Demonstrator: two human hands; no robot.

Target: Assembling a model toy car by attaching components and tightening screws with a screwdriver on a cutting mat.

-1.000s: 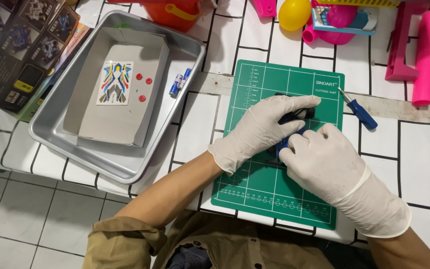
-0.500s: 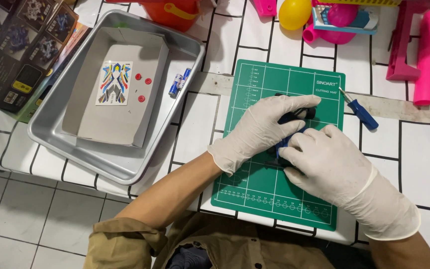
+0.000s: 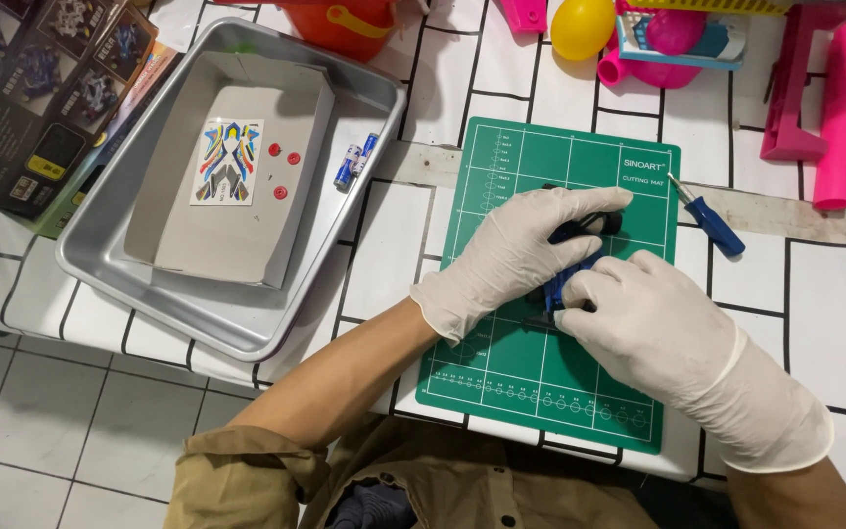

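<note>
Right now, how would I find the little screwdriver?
Look for the green cutting mat under the gloved hands. Just past its top right corner, on the white tiled table, lies the screwdriver. It is the only tool with a blue handle and thin metal tip.

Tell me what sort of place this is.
Probably a home hobby bench for building small model kits. A green cutting mat lies on the tiled-pattern table, where both gloved hands grip a small blue and black part; a blue screwdriver and a metal tray with a sticker sheet lie beside.
</note>
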